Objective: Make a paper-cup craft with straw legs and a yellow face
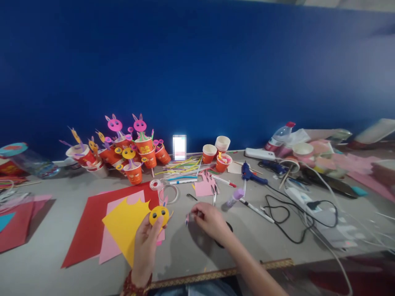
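My left hand (147, 237) pinches a round yellow paper face (159, 215) with two googly eyes. One pink paper ear (166, 201) stands up from its top edge. My right hand (210, 220) is a short way to the right, thumb and fingers closed together above the table. At its fingertips is a small pink paper ear (187, 220) with a bluish middle. A pair of scissors (228, 228) lies partly hidden beneath the right hand and wrist. Yellow cardstock (125, 224) with a scalloped cut edge lies under the left hand, over pink and red sheets (84, 230).
Orange paper cups (134, 174) with rabbit figures stand at the back left. Pipe cleaners (182, 166) and more cups (209, 153) are at the back. A purple glue stick (234, 199), a blue glue gun (252, 176), cables and a power strip (304, 201) fill the right side.
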The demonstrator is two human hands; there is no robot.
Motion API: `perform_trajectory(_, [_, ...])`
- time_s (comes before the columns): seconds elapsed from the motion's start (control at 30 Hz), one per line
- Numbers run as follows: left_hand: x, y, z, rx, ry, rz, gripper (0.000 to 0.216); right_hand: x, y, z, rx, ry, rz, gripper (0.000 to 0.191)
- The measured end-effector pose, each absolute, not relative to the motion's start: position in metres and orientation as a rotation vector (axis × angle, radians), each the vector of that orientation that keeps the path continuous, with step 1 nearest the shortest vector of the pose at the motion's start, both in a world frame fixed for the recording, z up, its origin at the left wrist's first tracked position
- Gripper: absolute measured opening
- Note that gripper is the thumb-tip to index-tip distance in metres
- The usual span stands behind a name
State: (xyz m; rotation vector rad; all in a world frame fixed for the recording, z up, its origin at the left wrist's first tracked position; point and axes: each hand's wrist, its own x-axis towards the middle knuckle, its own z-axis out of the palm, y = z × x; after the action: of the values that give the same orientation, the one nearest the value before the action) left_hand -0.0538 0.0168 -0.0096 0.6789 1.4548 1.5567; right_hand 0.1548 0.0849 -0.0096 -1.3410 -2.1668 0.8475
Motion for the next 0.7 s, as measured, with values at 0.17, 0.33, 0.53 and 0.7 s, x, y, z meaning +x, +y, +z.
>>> perform_trajectory(0.17, [-0.048, 0.009, -0.019, 0.751, 1.428, 1.481, 0.037, 0.147, 0.092, -0.017, -1.270, -2.386, 0.827, 0.027])
perform_trajectory(0.33, [-0.043, 0.008, -0.019, 0.776, 1.399, 1.463, 0.033, 0.144, 0.097, -0.016, -1.346, -2.450, 0.798, 0.019])
perform_trajectory(0.53, [-0.040, 0.009, -0.016, 0.762, 1.400, 1.423, 0.038, 0.142, 0.101, -0.016, -1.376, -2.408, 0.839, 0.013])
perform_trajectory(0.7, [-0.039, 0.009, -0.018, 0.782, 1.396, 1.406, 0.036, 0.142, 0.107, -0.017, -1.355, -2.306, 0.907, 0.014])
